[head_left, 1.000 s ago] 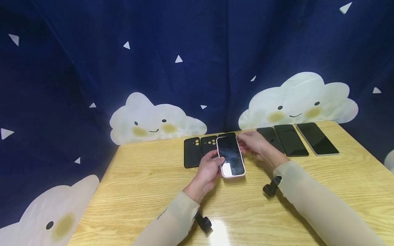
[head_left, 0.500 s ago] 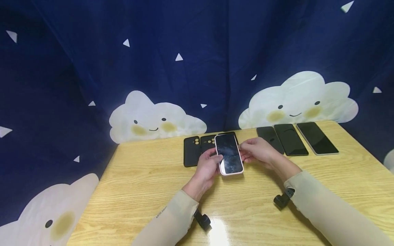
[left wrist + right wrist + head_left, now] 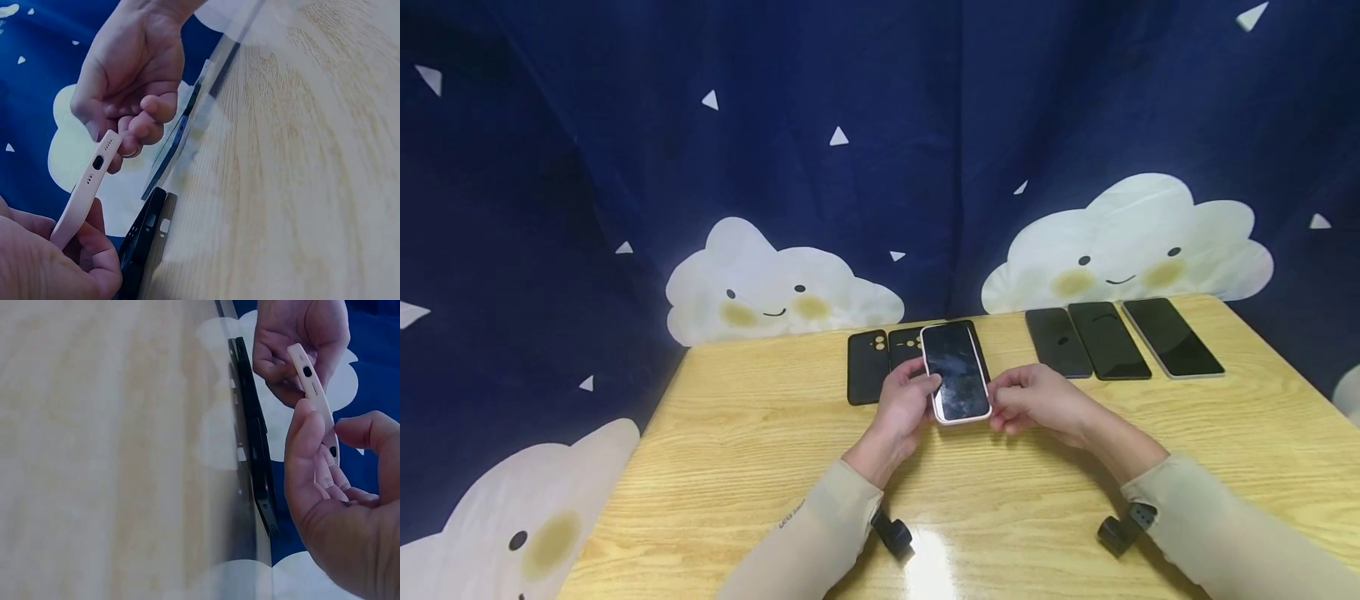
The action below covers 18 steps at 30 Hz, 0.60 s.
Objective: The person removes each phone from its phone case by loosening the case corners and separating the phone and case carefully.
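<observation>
A smartphone (image 3: pixel 957 373) sits in a pale pink case (image 3: pixel 81 194), raised off the table with its dark screen facing up. My left hand (image 3: pixel 902 404) grips its left side, thumb over the screen's edge and fingers beneath. At the lower right corner, my right hand (image 3: pixel 1041 404) pinches the case edge between thumb and index finger, its other fingers loosely curled. In the right wrist view the case's bottom edge, with port and speaker holes, runs between both hands. The phone's back is hidden.
Behind the held phone lie black phone cases (image 3: pixel 867 368) in a row, one partly covered by it. Further right lie a dark phone (image 3: pixel 1058 343), a second dark phone (image 3: pixel 1108 342) and a silver-edged phone (image 3: pixel 1174 337). A blue cloud-print curtain (image 3: pixel 880 150) hangs behind the wooden table (image 3: pixel 760 450).
My right hand has slid from the phone's upper right corner down its right side to the lower right corner. My left hand keeps its grip; the phone has shifted slightly left and up.
</observation>
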{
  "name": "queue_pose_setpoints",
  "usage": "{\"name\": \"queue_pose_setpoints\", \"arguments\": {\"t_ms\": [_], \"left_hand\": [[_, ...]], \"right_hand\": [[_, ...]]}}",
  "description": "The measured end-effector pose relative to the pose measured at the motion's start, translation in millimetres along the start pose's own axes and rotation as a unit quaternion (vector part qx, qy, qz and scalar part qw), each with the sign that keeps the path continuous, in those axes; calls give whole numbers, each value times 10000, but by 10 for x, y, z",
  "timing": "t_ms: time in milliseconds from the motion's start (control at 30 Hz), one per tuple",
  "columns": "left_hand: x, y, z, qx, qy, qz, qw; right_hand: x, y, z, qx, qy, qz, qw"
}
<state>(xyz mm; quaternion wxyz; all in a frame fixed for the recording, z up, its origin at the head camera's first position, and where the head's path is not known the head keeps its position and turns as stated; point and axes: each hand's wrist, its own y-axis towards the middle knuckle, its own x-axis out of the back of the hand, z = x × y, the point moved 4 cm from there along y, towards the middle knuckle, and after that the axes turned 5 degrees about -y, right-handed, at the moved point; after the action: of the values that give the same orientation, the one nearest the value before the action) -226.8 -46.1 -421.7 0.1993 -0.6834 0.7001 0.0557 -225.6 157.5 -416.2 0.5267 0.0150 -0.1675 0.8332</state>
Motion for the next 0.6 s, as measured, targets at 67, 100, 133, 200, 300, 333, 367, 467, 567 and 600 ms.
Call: {"name": "queue_pose_setpoints", "arguments": {"t_ms": [67,100,133,200,300,333,367,467,567,600], "left_hand": [[2,-3,-2,-22,2,9,10000],[3,-3,-1,-27,-1,9,10000],[3,-3,-2,-26,-2,9,10000],[3,-6,-4,-26,22,8,10000],[7,-8,-2,1,66,-18,10000],[8,-10,-2,5,95,-20,10000],[9,-7,1,0,118,-30,9999],[10,-4,4,-7,175,-42,9998],[7,-2,1,-18,174,-44,9998],[7,-3,-1,-15,175,-40,9998]], "right_hand": [[-19,-32,-12,-9,31,11,10000],[-25,-45,-20,-21,50,12,10000],[-33,-53,-26,-25,81,28,10000],[-47,-64,-34,-12,142,49,9999],[-61,-73,-46,-2,226,67,9997],[-66,-74,-48,13,238,78,9997],[-71,-75,-48,29,251,86,9996],[-79,-76,-48,49,267,87,9996],[-87,-72,-41,75,273,70,9996],[-87,-73,-39,72,274,56,9996]]}}
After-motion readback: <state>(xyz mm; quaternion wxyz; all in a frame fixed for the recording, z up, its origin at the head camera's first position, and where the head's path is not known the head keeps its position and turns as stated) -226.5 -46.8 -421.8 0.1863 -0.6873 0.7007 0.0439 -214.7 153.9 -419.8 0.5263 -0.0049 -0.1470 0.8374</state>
